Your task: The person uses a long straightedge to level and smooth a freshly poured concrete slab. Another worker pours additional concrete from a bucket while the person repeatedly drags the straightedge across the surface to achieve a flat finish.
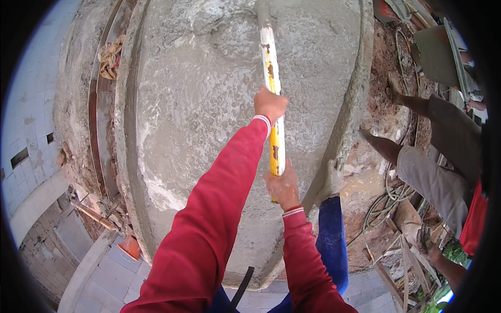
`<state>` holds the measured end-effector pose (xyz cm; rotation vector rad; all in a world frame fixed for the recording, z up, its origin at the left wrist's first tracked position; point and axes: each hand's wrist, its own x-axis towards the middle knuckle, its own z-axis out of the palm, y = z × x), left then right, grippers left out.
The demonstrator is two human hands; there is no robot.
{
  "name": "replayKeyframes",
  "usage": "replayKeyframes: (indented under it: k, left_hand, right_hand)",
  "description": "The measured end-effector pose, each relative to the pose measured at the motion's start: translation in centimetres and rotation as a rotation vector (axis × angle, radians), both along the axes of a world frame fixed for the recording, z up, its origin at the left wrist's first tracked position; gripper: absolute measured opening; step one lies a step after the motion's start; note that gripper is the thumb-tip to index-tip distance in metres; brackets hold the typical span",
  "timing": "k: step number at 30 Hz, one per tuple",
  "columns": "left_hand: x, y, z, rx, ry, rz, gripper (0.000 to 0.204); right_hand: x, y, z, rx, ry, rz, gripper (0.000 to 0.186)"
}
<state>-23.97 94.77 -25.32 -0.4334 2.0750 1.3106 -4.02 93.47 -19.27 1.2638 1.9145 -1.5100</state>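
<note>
Both my hands grip a long yellow and white tool handle (272,78) that reaches out over a slab of wet grey concrete (209,104). My left hand (270,104) holds it further up, arm stretched out in a red sleeve. My right hand (283,188) holds the near end of the handle. The far end of the handle is coated in grey concrete where it meets the surface; the tool head is not visible. My leg in blue trousers and a concrete-covered boot (331,180) stands at the slab's right edge.
Another person (438,156) in grey shorts stands on dirt at the right, with hoses and wooden planks (396,245) near them. Formwork boards and a rag (109,57) run along the slab's left edge. An orange object (129,246) lies below on pavement.
</note>
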Motion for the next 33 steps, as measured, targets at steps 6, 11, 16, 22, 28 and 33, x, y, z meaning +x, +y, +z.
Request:
replayKeyframes:
  k: [6,11,16,22,28,33]
  left_hand:
    - [16.2,-6.3,6.7,0.134,-0.318,0.028,0.045]
    - [11.7,-4.6,9.8,0.364,-0.278,0.112,0.037]
    - [-7.5,7.1,6.5,0.478,0.07,0.084,0.024]
    - [-0.5,6.6,-1.5,0.122,-0.116,-0.016,0.023]
    - [15.1,-0.7,5.6,0.135,-0.367,-0.076,0.04]
    - [18.8,-3.8,9.3,0.213,-0.471,-0.02,0.037]
  right_hand:
    - [12.7,-7.3,11.0,0.174,-0.219,0.012,0.043]
    - [9.7,-5.6,10.4,0.229,-0.209,0.016,0.048]
    - [-7.6,6.5,2.6,0.425,0.205,0.103,0.043]
    - [-0.1,3.6,0.0,0.289,0.052,0.029,0.041]
    - [12.1,-5.0,9.0,0.18,-0.352,-0.088,0.045]
    - [15.2,-7.6,12.8,0.15,-0.335,-0.156,0.045]
